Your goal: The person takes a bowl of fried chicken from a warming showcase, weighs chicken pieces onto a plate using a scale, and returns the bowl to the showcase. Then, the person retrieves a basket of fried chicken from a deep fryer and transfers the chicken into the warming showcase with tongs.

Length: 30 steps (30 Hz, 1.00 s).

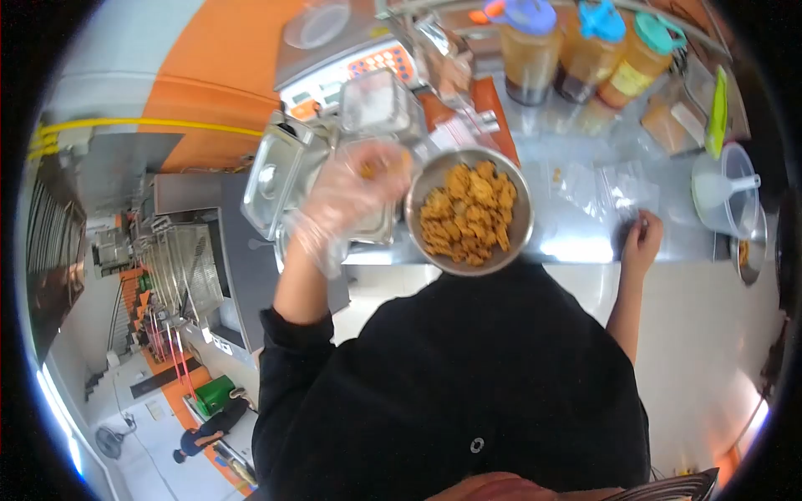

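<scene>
Food bowl [521,210] is sitting just right of the half-curled left hand [359,179], right hand [642,238] is resting farther off; can't tell either grip.

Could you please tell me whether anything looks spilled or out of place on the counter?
Possibly: a few small tan bits show near the clear plastic bags, apart from the steel bowl of brown food pieces. They look like stray crumbs, but are too small to identify.

Glare whitens the steel counter [576,249] — edges bow.
</scene>
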Each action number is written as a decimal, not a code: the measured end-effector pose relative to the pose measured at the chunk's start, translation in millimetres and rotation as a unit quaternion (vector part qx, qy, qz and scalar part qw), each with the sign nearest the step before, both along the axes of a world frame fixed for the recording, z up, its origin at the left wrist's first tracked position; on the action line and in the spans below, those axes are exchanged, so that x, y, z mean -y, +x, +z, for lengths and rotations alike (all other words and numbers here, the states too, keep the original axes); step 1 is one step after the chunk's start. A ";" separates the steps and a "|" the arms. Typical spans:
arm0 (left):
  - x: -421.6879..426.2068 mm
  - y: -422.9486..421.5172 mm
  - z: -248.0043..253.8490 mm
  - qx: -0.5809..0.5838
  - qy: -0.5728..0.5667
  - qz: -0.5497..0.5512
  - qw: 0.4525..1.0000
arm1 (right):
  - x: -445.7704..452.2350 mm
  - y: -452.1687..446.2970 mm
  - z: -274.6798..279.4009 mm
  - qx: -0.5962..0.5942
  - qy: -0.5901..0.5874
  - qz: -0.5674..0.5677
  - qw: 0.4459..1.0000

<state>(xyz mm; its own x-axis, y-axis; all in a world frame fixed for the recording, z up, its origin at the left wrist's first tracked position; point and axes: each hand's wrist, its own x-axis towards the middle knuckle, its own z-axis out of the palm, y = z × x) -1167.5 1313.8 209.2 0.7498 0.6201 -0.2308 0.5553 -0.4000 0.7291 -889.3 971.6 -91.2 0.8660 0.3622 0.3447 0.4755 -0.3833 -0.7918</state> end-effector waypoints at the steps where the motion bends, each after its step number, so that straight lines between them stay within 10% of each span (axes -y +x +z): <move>1: -23.9 13.9 26.8 -0.034 0.076 0.045 0.996 | 0.2 1.2 -3.4 0.004 0.002 0.002 1.000; 6: -136.5 92.5 100.2 0.044 0.216 0.242 0.945 | -3.2 -2.2 7.1 0.009 -0.004 0.004 1.000; 14: -256.4 134.7 64.2 -0.285 0.285 0.269 0.875 | -3.7 -5.2 13.9 -0.013 0.019 -0.014 1.000; 18: -280.6 122.6 57.6 -0.265 0.326 0.196 0.886 | -2.5 -3.4 11.0 -0.019 0.014 -0.013 1.000; 21: -295.6 121.3 71.8 -0.177 0.154 0.258 0.937 | -1.4 -4.1 9.6 -0.017 0.011 -0.011 1.000; 28: -313.5 112.7 104.3 -0.180 0.336 0.109 0.918 | -0.3 -0.2 -7.1 -0.026 -0.001 -0.021 0.999; 30: -169.2 113.9 140.2 -0.039 0.161 0.155 0.974 | 0.6 -0.7 -6.4 0.007 0.005 -0.018 1.000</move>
